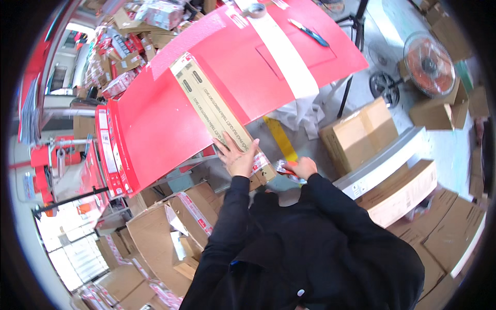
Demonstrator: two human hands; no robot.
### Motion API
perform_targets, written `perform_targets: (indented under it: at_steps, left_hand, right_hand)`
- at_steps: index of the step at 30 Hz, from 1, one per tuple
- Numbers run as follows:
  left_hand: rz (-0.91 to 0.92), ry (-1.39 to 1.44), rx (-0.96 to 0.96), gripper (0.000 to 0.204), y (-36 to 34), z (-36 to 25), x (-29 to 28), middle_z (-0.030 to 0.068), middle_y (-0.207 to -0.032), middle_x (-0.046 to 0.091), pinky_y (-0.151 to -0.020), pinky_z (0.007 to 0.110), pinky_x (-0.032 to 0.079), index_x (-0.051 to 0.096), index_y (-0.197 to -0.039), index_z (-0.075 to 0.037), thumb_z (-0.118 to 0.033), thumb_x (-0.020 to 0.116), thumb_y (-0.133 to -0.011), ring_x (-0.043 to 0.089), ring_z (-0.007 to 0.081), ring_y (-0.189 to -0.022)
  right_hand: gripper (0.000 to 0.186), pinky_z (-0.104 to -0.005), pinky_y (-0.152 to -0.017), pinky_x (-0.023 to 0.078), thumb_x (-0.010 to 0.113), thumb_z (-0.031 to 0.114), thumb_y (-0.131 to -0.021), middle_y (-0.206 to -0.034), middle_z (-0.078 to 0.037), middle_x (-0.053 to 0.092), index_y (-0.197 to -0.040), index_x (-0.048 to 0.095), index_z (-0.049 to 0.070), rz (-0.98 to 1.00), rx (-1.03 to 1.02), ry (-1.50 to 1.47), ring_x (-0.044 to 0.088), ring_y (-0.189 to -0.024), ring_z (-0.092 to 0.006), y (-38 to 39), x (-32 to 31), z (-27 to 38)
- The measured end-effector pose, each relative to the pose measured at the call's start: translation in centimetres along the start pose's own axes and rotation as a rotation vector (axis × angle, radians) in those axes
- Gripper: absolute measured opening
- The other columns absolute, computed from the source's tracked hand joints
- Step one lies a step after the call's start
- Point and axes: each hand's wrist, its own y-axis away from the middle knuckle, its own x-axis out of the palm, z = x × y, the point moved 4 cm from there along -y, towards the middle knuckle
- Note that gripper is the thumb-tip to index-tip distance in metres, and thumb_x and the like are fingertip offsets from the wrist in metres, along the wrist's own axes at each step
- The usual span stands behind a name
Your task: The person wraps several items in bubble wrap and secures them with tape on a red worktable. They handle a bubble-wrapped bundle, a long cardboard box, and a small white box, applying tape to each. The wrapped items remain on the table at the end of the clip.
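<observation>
A long narrow cardboard box (209,106) lies diagonally on the red-covered table (150,119), its near end past the edge. My left hand (237,155) grips across this near end, fingers spread toward one side and thumb at the other. Right of the box end, my right hand (302,168) is closed on a red and silver tool (287,168), apparently a tape dispenser, partly hidden by the fingers. A white strip (279,51) crosses the table at the right, with a tape roll (256,10) at its far end and a knife (309,32) beside it.
Piled parcels (124,62) stand beyond the table's left side. Cartons (356,132) and a pale metal beam (380,163) are at my right, a fan (428,64) behind them. Open cartons (165,243) sit at lower left. A yellow floor stripe (279,137) shows below the table edge.
</observation>
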Motion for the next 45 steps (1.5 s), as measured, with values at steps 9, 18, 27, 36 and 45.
perform_targets:
  at_steps: [9,18,27,36,45]
  left_hand:
    - [-0.047,0.236,0.323,0.084,-8.5,5.2,-10.4,0.0245,-0.162,0.041,-0.122,0.05,0.039,0.062,-0.147,-0.01,-0.028,0.09,-0.069,0.046,0.0431,-0.147]
    - [0.242,-0.127,0.551,0.095,-22.4,15.0,-12.2,0.0227,-0.175,0.022,-0.128,0.054,0.029,0.042,-0.164,-0.018,-0.005,0.073,-0.075,0.029,0.0466,-0.158]
    - [0.871,1.137,-0.37,0.035,-15.6,-13.6,9.9,0.0094,-0.116,0.075,-0.093,0.033,0.054,0.071,-0.124,0.002,-0.027,0.071,-0.104,0.071,0.0166,-0.105]
    - [0.907,1.281,-0.104,0.021,-15.4,-24.4,14.4,0.0037,-0.103,0.075,-0.084,0.025,0.054,0.071,-0.122,0.002,-0.005,0.066,-0.103,0.069,0.0083,-0.093]
    - [0.725,1.078,0.15,0.017,-18.6,-26.6,13.3,0.0087,-0.094,0.077,-0.083,0.028,0.056,0.07,-0.114,0.005,-0.004,0.066,-0.101,0.073,0.0111,-0.091]
  right_hand:
    - [0.061,-0.0471,-0.065,0.056,0.083,0.06,-0.085,-0.074,-0.022,0.072,-0.086,0.076,-0.001,-0.738,-0.251,-0.026,0.073,-0.069,-0.0373,-9.2,-24.9,0.8]
    - [0.048,-0.0555,-0.119,0.037,0.075,0.037,-0.096,-0.133,-0.019,0.065,-0.13,0.062,0.006,-1.132,-0.093,0.577,0.058,-0.132,-0.0373,-19.9,-36.1,2.2]
    - [0.024,-0.0431,-0.095,0.045,0.077,0.02,-0.092,-0.112,-0.005,0.069,-0.115,0.074,0.012,-0.57,-0.619,0.437,0.064,-0.108,-0.0246,-16.4,-23.1,11.7]
    - [0.026,-0.044,-0.097,0.05,0.081,0.02,-0.088,-0.113,-0.004,0.071,-0.112,0.075,0.01,-0.464,-0.899,0.215,0.066,-0.11,-0.0266,-18.0,-31.7,15.1]
    - [0.022,-0.0421,-0.081,0.06,0.073,0.022,-0.096,-0.096,-0.007,0.076,-0.113,0.075,0.008,-0.18,-1.113,0.28,0.074,-0.089,-0.0286,-25.0,-34.3,16.1]
